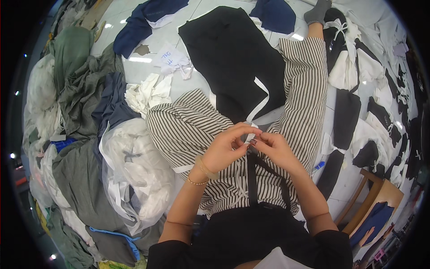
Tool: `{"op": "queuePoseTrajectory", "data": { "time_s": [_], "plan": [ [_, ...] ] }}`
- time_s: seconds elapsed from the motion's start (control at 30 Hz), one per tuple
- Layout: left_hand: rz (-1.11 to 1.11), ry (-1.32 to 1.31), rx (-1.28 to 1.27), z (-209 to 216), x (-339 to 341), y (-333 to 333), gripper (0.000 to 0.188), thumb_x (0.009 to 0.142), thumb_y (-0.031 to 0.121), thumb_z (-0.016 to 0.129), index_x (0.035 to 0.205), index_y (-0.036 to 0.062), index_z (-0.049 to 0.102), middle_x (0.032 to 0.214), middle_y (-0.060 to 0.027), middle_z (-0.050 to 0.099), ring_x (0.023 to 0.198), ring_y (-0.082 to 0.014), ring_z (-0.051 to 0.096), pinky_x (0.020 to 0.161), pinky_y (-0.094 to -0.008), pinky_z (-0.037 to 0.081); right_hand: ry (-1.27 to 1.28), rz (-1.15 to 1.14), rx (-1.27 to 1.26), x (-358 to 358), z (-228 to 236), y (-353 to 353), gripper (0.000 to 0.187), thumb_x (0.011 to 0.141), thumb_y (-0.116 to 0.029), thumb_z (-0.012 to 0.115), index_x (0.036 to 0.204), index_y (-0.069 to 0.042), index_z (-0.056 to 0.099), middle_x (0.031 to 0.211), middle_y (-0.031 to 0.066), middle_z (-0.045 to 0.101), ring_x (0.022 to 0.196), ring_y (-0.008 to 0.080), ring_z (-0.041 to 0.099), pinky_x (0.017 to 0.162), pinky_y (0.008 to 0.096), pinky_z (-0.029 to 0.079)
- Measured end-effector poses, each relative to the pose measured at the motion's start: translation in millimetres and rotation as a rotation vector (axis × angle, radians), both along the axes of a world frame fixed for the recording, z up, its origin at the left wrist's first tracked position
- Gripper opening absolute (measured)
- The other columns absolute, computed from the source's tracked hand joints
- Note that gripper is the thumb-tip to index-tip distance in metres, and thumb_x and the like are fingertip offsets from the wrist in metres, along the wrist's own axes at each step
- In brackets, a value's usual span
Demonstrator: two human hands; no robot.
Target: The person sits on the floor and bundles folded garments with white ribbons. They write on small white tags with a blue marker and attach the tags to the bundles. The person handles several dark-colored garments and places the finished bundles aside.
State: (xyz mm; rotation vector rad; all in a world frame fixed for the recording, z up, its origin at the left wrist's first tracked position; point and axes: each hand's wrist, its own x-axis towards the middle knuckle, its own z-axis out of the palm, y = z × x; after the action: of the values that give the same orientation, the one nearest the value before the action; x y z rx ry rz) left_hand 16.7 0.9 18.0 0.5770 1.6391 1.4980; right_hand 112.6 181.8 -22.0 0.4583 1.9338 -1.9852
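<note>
Both hands meet over my lap, with fingers pinched on a narrow white fabric strip (258,107). My left hand (227,147) has thumb and fingertips closed on the strip's near part. My right hand (277,151) pinches the same part from the other side, fingertips almost touching the left ones. From the fingers the strip runs away in a curve, its far end over a black cloth piece (233,54) spread in front of me. Exactly how the strip is folded between the fingertips is hidden. Striped trousers (302,85) cover my legs around the hands.
At left lie grey-green cloth heaps (80,179) and a clear plastic bag (139,166) of white fabric. A crumpled white cloth (149,93) and navy pieces (134,31) lie farther off. Black and white bundles (347,116) spread along the right, near a wooden stool (380,197).
</note>
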Motion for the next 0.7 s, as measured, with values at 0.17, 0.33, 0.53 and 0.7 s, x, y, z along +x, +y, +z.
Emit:
{"op": "queuePoseTrajectory", "data": {
  "time_s": [0.17, 0.33, 0.53, 0.7],
  "plan": [
    [-0.015, 0.000, -0.018, 6, -2, 1, 0.048, 0.080, -0.009, 0.055, 0.126, 0.0056, 0.061, 0.122, -0.0032, 0.056, 0.074, -0.0035, 0.047, 0.065, -0.0172, 0.041, 0.015, -0.017, -0.024, 2, -6, -1, 0.029, 0.092, -0.024, 0.065, 0.087, 0.004, 0.067, 0.060, -0.0033, 0.047, 0.056, 0.0044, 0.038, 0.050, 0.0252, 0.031],
    [-0.021, 0.021, -0.001, -1, 1, 2, 0.049, 0.079, -0.009, 0.055, 0.125, 0.0050, 0.061, 0.123, -0.0041, 0.057, 0.078, -0.0043, 0.049, 0.067, -0.0183, 0.042, -0.006, 0.000, 0.030, -3, 5, -3, 0.029, 0.092, -0.024, 0.066, 0.088, 0.005, 0.067, 0.060, -0.0031, 0.049, 0.057, 0.0039, 0.040, 0.051, 0.0249, 0.033],
    [-0.035, 0.041, -0.025, -1, 1, 2, 0.049, 0.079, -0.007, 0.056, 0.125, 0.0059, 0.062, 0.123, -0.0043, 0.057, 0.077, -0.0045, 0.050, 0.066, -0.0183, 0.043, -0.006, 0.012, -0.019, 1, 3, 2, 0.028, 0.092, -0.023, 0.065, 0.088, 0.005, 0.067, 0.062, -0.0036, 0.051, 0.057, 0.0032, 0.041, 0.050, 0.0244, 0.033],
    [-0.026, 0.059, -0.012, -2, 3, 3, 0.050, 0.078, -0.006, 0.058, 0.125, 0.0074, 0.062, 0.123, -0.0041, 0.057, 0.073, -0.0044, 0.049, 0.065, -0.0181, 0.044, 0.001, -0.015, -0.073, 5, -4, 1, 0.028, 0.093, -0.023, 0.064, 0.086, 0.004, 0.066, 0.061, -0.0045, 0.050, 0.056, 0.0029, 0.039, 0.050, 0.0239, 0.032]
  ]
}}
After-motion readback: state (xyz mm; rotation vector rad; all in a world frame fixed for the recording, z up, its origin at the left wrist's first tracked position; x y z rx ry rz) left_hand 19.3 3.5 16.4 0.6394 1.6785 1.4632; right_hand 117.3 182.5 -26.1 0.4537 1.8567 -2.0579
